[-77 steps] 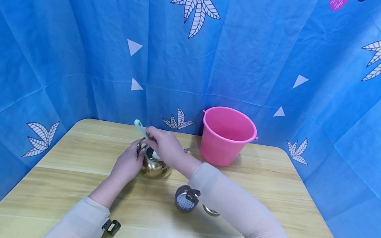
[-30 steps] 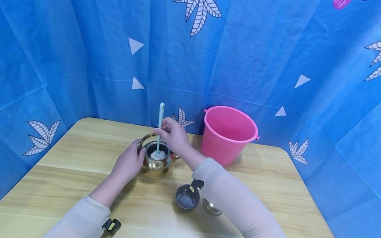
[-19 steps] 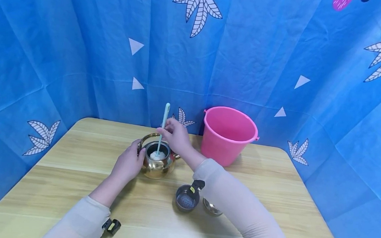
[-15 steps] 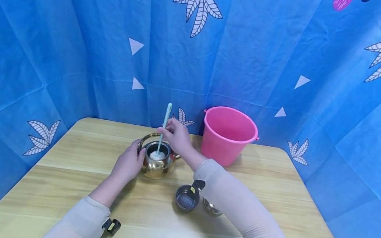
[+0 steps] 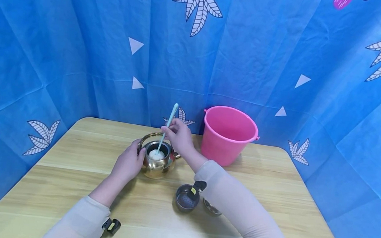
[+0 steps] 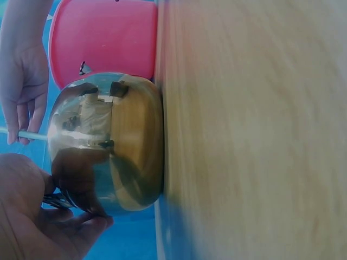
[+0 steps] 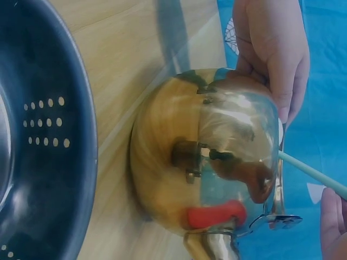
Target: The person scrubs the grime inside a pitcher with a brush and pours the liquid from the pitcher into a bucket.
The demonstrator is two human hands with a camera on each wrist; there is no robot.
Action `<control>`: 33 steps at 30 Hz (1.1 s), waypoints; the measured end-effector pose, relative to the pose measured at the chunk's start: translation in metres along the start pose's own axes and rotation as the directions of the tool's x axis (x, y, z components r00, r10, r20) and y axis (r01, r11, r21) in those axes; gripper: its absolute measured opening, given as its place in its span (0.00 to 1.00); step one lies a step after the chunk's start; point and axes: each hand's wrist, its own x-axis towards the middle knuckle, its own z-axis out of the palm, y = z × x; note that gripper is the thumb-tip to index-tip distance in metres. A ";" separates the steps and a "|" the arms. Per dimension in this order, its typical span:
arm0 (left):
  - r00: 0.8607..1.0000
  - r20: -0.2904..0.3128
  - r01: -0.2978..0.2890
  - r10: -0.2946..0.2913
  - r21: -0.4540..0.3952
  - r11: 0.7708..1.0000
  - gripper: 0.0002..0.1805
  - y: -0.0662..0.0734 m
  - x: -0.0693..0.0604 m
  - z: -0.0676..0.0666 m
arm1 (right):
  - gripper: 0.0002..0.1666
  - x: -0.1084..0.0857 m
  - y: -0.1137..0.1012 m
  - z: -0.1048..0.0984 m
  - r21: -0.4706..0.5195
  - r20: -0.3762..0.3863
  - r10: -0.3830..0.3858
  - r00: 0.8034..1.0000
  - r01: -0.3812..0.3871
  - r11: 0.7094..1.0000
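Note:
A shiny gold teapot (image 5: 156, 171) stands upright on the table, lidless, its hoop handle raised. My left hand (image 5: 129, 161) grips it at the left, where the handle meets the body; in the left wrist view the thumb and fingers (image 6: 87, 230) press on that side. With my right hand (image 5: 180, 136) I pinch the pale green handle of a brush (image 5: 172, 114) above the mouth. Its round white head (image 5: 156, 154) sits inside the opening. The stick leans to the right. In the right wrist view the teapot's body (image 7: 206, 146) hides the brush head.
A dark metal strainer (image 5: 181, 207) with a perforated bottom sits in front of the teapot, under my right wrist. Beside it lies a small gold lid (image 5: 210, 209), partly behind the sleeve. A pink bucket (image 5: 223, 150) stands at the back right, against a blue curtain (image 5: 254, 64).
Earlier the brush leaned left; it has swung through upright and now leans right, my right hand moving slightly right with it. My left hand keeps its place on the teapot.

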 end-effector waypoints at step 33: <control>1.000 0.004 0.002 -0.002 0.007 1.000 0.30 0.001 -0.001 0.000 | 0.15 -0.013 0.005 0.000 0.146 -0.072 0.018 0.997 -0.007 0.989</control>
